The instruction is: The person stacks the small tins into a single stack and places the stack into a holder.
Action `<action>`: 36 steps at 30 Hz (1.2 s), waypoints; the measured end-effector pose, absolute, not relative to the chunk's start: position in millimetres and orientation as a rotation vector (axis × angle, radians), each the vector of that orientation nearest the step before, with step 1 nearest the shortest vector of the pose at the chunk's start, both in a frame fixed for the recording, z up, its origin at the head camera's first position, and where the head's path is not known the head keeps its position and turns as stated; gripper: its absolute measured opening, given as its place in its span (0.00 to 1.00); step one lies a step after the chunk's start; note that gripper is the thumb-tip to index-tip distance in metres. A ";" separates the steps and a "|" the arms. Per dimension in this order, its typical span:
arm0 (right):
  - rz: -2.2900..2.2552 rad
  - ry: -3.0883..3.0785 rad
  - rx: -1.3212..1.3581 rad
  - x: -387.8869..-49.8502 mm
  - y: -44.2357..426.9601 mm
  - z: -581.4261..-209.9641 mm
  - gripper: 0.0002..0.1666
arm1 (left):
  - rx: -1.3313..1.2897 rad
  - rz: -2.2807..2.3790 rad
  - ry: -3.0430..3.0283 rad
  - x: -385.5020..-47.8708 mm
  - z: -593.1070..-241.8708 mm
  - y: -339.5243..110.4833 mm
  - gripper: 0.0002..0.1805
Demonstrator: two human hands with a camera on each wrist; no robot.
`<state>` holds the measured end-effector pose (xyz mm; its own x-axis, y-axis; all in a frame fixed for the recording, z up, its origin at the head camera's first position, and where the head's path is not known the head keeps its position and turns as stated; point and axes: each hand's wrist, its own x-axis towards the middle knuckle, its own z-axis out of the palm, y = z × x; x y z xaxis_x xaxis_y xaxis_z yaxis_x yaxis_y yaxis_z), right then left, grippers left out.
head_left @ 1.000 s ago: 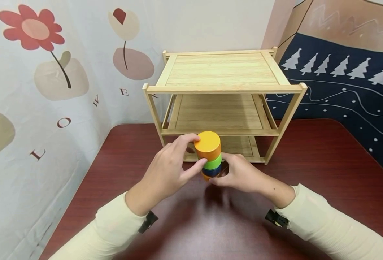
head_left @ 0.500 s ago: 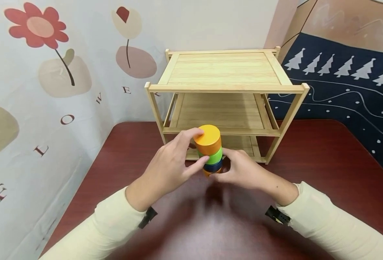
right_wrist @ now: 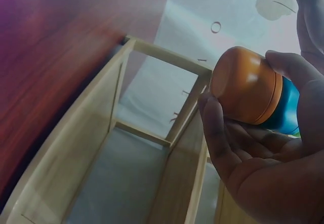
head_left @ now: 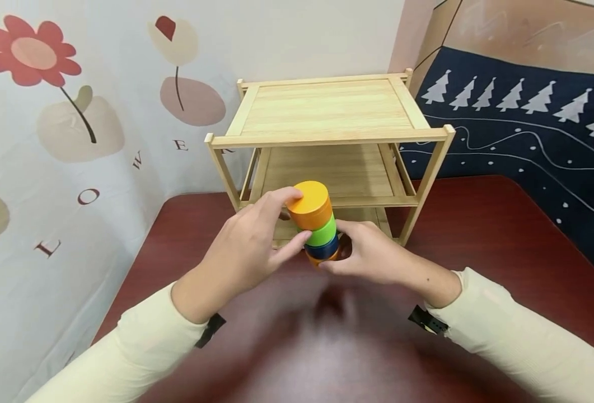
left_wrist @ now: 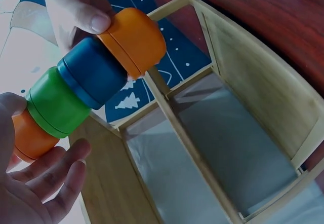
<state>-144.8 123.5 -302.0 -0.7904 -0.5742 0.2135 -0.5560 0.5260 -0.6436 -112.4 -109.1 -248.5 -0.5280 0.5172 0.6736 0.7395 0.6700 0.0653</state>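
Note:
Between the two hands is a tilted stack of small round lidded jars, held above the table. From the top it runs orange jar (head_left: 310, 202), green jar (head_left: 324, 233), dark blue jar (head_left: 324, 249) and a second orange jar (left_wrist: 135, 40) at the bottom. The left hand (head_left: 241, 238) grips the upper end, index finger on the top orange jar and thumb along its lower side by the green one. Around the lower end, the right hand (head_left: 377, 254) pinches the bottom orange jar. In the right wrist view its thumb and fingers curl about that jar.
A wooden rack (head_left: 327, 137) with three shelves stands just beyond the hands. Beneath it is a dark red table (head_left: 483, 235). A flower-print cloth (head_left: 130, 84) hangs at left and back, a tree-print cloth (head_left: 518, 123) at right.
Both hands have lifted the jar stack a little, and it leans more, its top toward the left. The head view has shifted, so the rack appears farther left. The grips look the same.

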 end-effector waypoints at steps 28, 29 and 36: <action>-1.160 2.863 -0.902 -151.5 126.4 -265.4 0.29 | -0.955 -0.693 -2.385 -136.7 -202.2 -105.7 0.32; -1.154 2.873 -0.903 -151.7 126.3 -263.7 0.29 | -0.942 -0.700 -2.397 -136.9 -200.4 -105.5 0.32; -1.125 2.917 -0.945 -153.4 124.9 -250.9 0.30 | -0.890 -0.739 -2.427 -139.2 -187.2 -104.6 0.32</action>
